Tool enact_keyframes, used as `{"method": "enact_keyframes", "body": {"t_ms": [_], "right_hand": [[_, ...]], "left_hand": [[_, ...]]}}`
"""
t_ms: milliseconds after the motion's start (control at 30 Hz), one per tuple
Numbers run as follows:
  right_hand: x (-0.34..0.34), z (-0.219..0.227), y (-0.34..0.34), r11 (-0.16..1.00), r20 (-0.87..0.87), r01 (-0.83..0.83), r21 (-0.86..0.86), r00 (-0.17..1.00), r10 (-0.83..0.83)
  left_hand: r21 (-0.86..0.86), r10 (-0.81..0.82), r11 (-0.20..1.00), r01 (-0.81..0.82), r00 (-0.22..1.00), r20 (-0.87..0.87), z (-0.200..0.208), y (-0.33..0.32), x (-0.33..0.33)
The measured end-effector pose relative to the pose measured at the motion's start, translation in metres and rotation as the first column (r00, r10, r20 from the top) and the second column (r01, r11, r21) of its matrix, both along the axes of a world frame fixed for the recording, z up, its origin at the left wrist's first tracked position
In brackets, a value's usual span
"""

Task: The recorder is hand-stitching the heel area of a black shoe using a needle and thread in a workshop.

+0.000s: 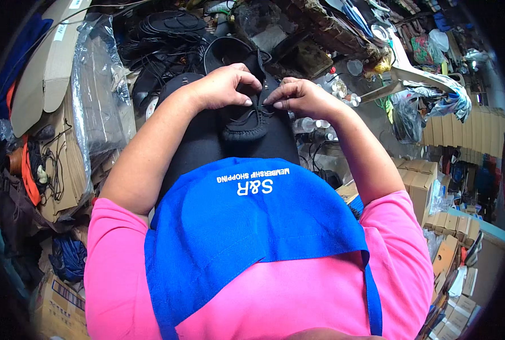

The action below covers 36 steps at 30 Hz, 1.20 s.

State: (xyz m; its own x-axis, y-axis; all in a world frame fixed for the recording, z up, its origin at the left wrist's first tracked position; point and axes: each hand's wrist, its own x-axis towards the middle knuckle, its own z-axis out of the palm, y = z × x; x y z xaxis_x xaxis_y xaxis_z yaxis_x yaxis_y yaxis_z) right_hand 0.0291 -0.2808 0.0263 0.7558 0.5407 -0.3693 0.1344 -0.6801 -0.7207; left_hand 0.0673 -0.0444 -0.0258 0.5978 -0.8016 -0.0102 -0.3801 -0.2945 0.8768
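The left hand [224, 88] and right hand [300, 97] both pinch the thin lace [259, 105] on a black moccasin shoe [244, 122]; I judge the lacing step is in hand. The next pull needs even tension.

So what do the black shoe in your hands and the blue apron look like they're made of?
The black shoe looks like matte suede or soft leather, possibly synthetic: dull surface and a puckered, stitched toe seam. The blue apron looks like woven cloth, maybe nonwoven: matte, softly creased, with a stitched hem.
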Motion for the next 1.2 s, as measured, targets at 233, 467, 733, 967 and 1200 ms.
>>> {"method": "enact_keyframes", "body": {"t_ms": [233, 467, 733, 967, 1200], "right_hand": [[0.0, -0.013, 0.01, 0.996, -0.024, 0.002, 0.091, 1.0, 0.0], [-0.023, -0.007, 0.012, 0.997, 0.232, 0.033, 0.073, 0.971, -0.049], [-0.05, -0.01, 0.023, 0.989, 0.613, 0.008, -0.146, 0.785, 0.084], [-0.074, -0.016, 0.032, 0.951, 0.691, 0.089, -0.297, 0.707, 0.149], [-0.05, -0.009, 0.012, 0.995, 0.298, 0.092, -0.044, 0.951, -0.075]], "left_hand": [[0.023, 0.051, 0.998, -0.051, 0.998, 0.022, -0.004, -0.003, -0.003], [-0.184, 0.416, 0.909, -0.375, 0.849, 0.327, -0.003, 0.02, -0.009], [-0.086, 0.589, 0.807, -0.584, 0.786, 0.187, 0.026, 0.064, -0.028], [0.016, 0.395, 0.889, -0.458, 0.784, 0.479, 0.019, 0.037, -0.096], [-0.071, 0.5, 0.825, -0.561, 0.665, 0.555, 0.014, 0.024, -0.084]]}}
